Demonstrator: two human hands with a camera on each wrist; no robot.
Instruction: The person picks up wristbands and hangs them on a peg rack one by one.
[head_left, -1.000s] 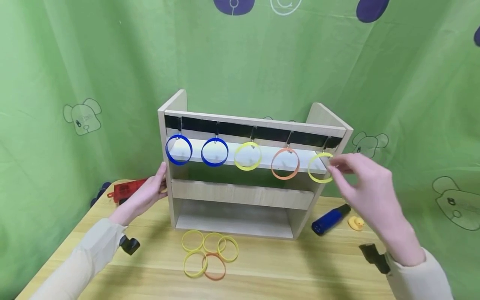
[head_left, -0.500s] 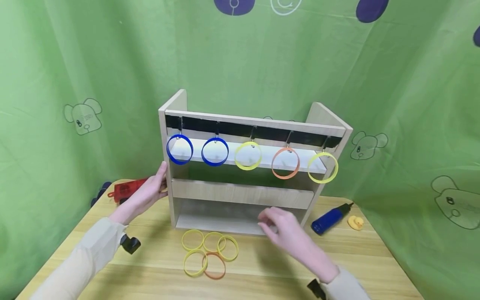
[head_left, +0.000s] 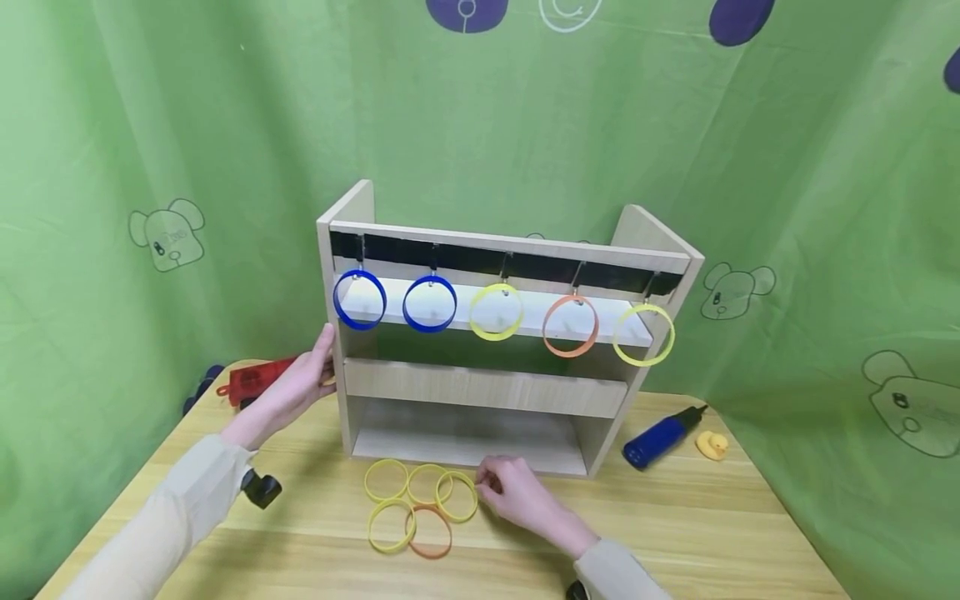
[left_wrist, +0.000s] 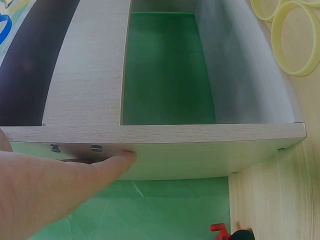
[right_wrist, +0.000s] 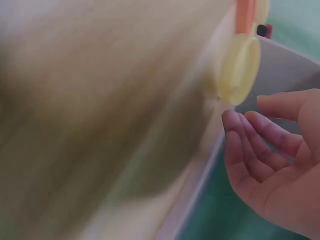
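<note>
My left hand point(head_left: 296, 390) rests against the outside of the wooden rack's left side panel point(left_wrist: 165, 157), one digit lying straight along it. My right hand point(head_left: 517, 498) is low over the table, just right of the nearest loose yellow ring point(head_left: 456, 520). In the right wrist view its fingers are softly bent, the thumb apart, with nothing between them; the yellow ring point(right_wrist: 231, 95) lies just beyond the fingertips. Several yellow rings and one orange ring point(head_left: 430, 556) overlap on the table. From the rack's hooks hang two blue rings point(head_left: 360, 326), two yellow rings point(head_left: 496, 336) and an orange ring point(head_left: 570, 353).
The wooden rack point(head_left: 483, 388) stands at the table's middle, with a black strip point(head_left: 472, 258) behind its hooks. At right lie a blue pump-like tool point(head_left: 654, 442) and a yellow toy duck point(head_left: 712, 445). A red object point(head_left: 255, 381) lies behind the left wrist. A green curtain point(head_left: 480, 125) hangs behind.
My right hand has let go of the yellow ring on the rightmost hook and come down leftward to the loose rings. The left hand has stayed in place.
</note>
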